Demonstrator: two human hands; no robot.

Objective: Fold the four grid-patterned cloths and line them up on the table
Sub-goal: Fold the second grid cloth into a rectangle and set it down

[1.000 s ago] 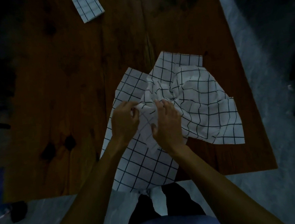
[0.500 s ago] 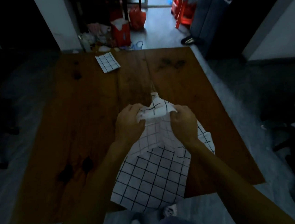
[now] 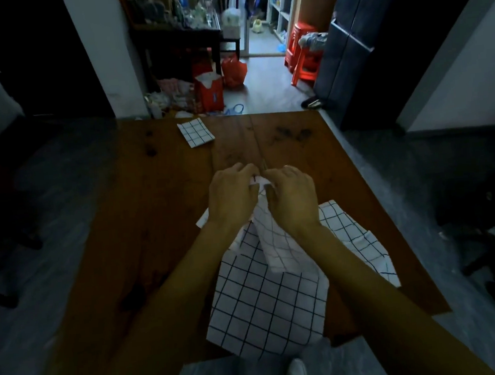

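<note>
Both hands raised above the desk (image 3: 165, 224), knuckles toward the camera, meeting at one bunched corner of a grid-patterned cloth (image 3: 278, 244). Left hand (image 3: 232, 197) curled and pinching that corner from its own side; right hand (image 3: 292, 195) curled and pinching it from the other, fingertips nearly touching across a small white peak of fabric. Rest of the held cloth hanging straight down and back toward the body, long axis running from the hands to the near desk edge. Beneath it, flat grid-patterned cloth (image 3: 266, 308) spread on the desk, overhanging the near edge; how many pieces lie there, cannot tell. One folded cloth (image 3: 196, 132) well beyond the hands, near the far desk edge, slightly left of the hands. Likely next: hands drawn apart along the cloth's top edge to open it. Neither hand nearer; both on the same corner.
</note>
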